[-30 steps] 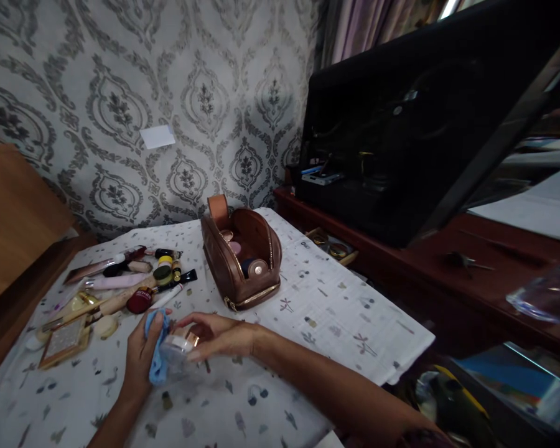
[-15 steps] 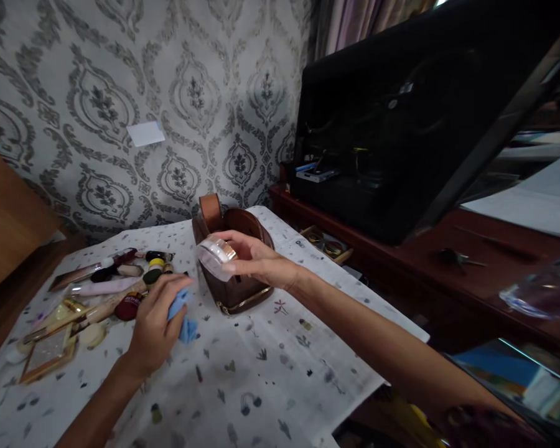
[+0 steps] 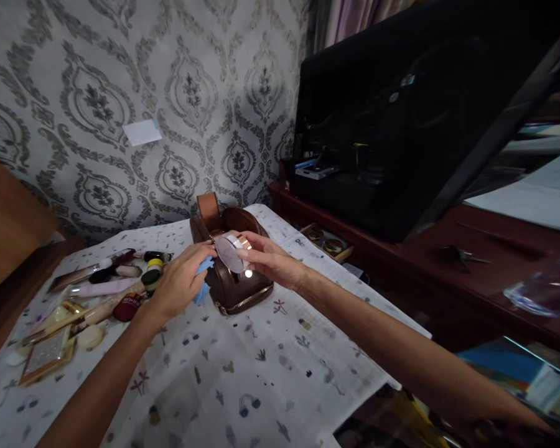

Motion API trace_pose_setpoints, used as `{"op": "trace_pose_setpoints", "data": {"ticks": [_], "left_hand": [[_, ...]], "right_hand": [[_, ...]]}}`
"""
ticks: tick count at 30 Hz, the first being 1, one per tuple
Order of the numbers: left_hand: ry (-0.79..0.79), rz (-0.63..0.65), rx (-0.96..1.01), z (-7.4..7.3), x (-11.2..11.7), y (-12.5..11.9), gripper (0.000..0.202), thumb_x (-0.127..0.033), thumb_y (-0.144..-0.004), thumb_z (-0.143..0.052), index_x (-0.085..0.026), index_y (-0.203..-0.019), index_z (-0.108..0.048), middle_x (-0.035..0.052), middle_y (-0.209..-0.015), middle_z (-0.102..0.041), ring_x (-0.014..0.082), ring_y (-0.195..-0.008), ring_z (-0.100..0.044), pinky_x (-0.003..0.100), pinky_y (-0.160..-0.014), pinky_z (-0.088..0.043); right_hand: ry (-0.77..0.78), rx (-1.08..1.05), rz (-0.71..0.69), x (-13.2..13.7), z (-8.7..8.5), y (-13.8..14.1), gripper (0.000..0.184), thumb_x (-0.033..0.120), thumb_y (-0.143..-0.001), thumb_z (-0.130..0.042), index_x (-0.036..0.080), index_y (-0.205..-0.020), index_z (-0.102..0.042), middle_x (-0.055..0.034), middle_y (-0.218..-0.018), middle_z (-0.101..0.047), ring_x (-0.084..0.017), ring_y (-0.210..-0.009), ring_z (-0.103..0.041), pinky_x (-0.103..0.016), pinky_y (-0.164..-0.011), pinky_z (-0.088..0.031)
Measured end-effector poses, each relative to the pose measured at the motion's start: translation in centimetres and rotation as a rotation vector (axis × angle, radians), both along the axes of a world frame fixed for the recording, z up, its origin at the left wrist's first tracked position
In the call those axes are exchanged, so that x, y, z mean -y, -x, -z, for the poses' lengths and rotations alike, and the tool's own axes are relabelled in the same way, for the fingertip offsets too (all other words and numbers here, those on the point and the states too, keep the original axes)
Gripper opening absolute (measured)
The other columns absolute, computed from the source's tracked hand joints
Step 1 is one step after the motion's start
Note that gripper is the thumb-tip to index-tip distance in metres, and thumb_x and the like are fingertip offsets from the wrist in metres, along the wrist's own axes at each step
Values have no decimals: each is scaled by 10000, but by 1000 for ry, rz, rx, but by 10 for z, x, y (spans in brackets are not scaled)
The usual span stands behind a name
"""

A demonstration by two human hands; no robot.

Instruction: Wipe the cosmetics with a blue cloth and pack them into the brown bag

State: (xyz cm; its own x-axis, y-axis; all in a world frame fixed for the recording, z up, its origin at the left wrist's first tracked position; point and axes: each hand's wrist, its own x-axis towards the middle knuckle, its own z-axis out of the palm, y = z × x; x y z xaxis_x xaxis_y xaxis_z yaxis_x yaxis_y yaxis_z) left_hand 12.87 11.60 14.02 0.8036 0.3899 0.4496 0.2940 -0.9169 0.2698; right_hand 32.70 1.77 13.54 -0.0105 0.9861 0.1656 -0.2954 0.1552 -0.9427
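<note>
My right hand (image 3: 266, 258) is closed around a round compact-like container (image 3: 231, 252) with a pale flat face and a shiny rose-gold side. It is held up in front of a brown handbag (image 3: 242, 286) with a gold zip. My left hand (image 3: 184, 277) grips a crumpled blue cloth (image 3: 203, 283), its fingertips at the left edge of the container. Whether they touch it is hard to tell. Left of that hand lies a pile of cosmetics, with a dark red round jar (image 3: 127, 307), a lilac tube (image 3: 103, 287) and a gold-framed palette (image 3: 47, 356).
A white patterned cloth (image 3: 247, 367) covers the table. To the right, a large black monitor (image 3: 378, 137) stands on a dark red desk (image 3: 485, 255), with an open drawer (image 3: 333, 244) below. Patterned wallpaper (image 3: 191, 93) rises behind, and a wooden panel (image 3: 9, 230) is at left.
My left hand has moved up and right with the blue cloth, to the container. My right hand has shifted slightly right, and the container's pale face has turned more toward me.
</note>
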Motion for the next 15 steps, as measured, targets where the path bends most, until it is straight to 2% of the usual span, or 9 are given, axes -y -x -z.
{"op": "trace_pose_setpoints", "data": {"ticks": [3, 6, 10, 13, 15], "left_hand": [[-36, 19, -99, -11, -6, -8, 333, -125, -842, -383, -189, -1077, -610, 89, -1180, -659, 247, -1158, -587, 389, -1008, -458], [-89, -8, -220, -30, -13, -27, 293, -164, -880, -405, -188, -1065, -631, 76, -1053, -695, 250, -1006, -645, 356, -883, -495], [-191, -46, -570, -50, -19, -66, 243, -281, -904, -533, -187, -1067, -687, 109, -1044, -729, 292, -1013, -674, 364, -859, -494], [-236, -5, -824, -47, -17, -94, 284, -240, -789, -686, -186, -1066, -718, 140, -1105, -732, 316, -1034, -678, 372, -855, -501], [-201, 25, -822, -37, -13, -109, 281, -150, -695, -730, -183, -974, -744, 138, -1062, -751, 310, -991, -692, 363, -844, -506]], "right_hand": [[-54, -69, 57, -4, -1, -1, 453, 418, -666, -833, 206, -997, -608, -6, -967, -635, -136, -848, -598, -244, -718, -516], [-138, -121, 170, -11, -6, -1, 488, 442, -671, -819, 230, -1043, -585, 3, -959, -633, -151, -865, -608, -277, -753, -530], [-232, -114, 306, -21, -14, -3, 492, 451, -695, -786, 256, -1078, -546, 2, -1023, -640, -170, -944, -608, -323, -841, -519], [-247, -105, 350, -28, -16, -7, 517, 453, -706, -778, 259, -1111, -522, -5, -1040, -645, -176, -972, -606, -341, -866, -506], [-235, -96, 360, -31, -14, -10, 542, 463, -705, -776, 259, -1131, -511, -11, -1048, -647, -183, -992, -608, -352, -879, -501]]}}
